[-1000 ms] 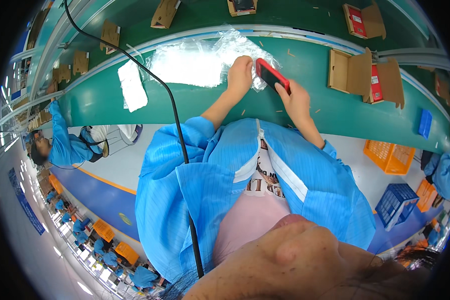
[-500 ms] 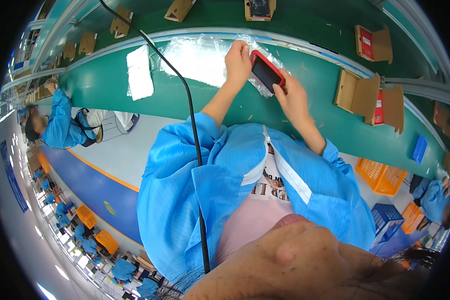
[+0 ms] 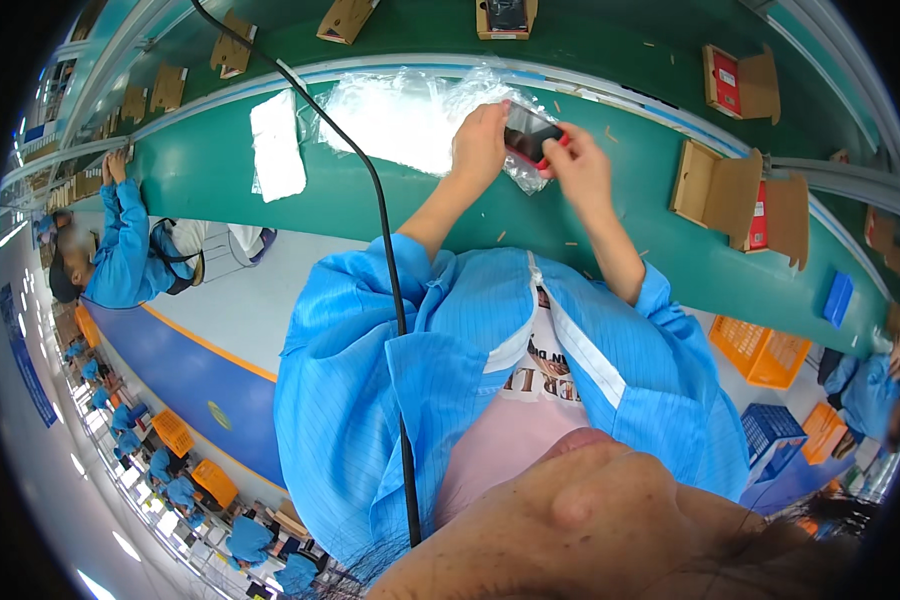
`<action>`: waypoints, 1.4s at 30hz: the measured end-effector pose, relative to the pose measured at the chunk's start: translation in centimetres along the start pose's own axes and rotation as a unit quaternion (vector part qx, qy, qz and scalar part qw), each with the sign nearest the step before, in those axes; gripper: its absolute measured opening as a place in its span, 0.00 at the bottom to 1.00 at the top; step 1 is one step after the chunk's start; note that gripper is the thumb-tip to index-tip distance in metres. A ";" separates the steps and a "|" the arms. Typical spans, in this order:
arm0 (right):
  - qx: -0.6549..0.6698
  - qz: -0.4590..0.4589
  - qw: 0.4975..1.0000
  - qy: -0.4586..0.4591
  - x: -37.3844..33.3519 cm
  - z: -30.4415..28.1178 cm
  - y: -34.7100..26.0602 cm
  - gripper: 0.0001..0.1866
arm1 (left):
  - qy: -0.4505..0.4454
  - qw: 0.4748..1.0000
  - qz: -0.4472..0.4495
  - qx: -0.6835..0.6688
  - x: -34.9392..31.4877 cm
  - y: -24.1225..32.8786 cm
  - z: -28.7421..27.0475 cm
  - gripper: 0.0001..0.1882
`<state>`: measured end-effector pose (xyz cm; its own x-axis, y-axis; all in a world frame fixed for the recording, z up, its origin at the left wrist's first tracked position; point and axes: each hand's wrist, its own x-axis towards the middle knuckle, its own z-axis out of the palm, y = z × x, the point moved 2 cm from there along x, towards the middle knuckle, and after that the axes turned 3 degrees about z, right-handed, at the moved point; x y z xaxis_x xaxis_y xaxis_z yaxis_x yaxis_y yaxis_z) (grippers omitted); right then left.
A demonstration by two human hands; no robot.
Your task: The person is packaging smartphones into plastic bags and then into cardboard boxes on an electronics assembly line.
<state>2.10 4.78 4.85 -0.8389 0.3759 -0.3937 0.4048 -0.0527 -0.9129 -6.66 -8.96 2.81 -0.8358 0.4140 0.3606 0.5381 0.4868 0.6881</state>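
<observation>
Between both hands, over the green bench, I hold a handheld device (image 3: 526, 136) with a dark glossy screen and a red rim; it looks like a phone. My left hand (image 3: 480, 143) is closed around its left end. On the right end, my right hand (image 3: 579, 172) grips the red edge, thumb bent over the screen's lower right corner. Clear plastic bags (image 3: 395, 118) lie spread under and beside the device. A white stack of flat sheets or bags (image 3: 278, 147) rests farther left.
Open cardboard boxes (image 3: 710, 190) with red cartons stand at the right; more boxes (image 3: 505, 20) sit on the far strip beyond a metal rail. A black cable (image 3: 382, 215) hangs across the view. A blue tray (image 3: 838, 298) lies at right. Co-workers (image 3: 120, 250) sit to the left.
The device has turned flatter, its screen showing more reflection. My left hand has come down slightly onto its left end. At the left, a co-worker's arms have reached toward the bench.
</observation>
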 end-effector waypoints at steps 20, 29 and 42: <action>0.338 0.094 0.934 -0.066 5.6 0.8 5.0 0.19 | -0.055 0.987 0.063 0.135 -3.9 -2.4 2.9 0.09; 0.308 -0.036 0.950 -0.041 0.0 -7.0 -0.3 0.25 | -0.112 0.784 -0.339 -0.508 1.6 3.6 2.9 0.17; -0.321 -0.114 0.700 0.628 -9.3 -25.0 6.6 0.29 | -0.093 0.866 -0.165 -0.463 5.6 9.7 7.6 0.13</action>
<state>21.69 24.01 5.18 -0.0911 0.8449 0.5272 0.7311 0.4162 -0.5406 -5.27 3.96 6.74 -0.8485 0.5291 -0.0009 -0.1182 -0.1879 0.9750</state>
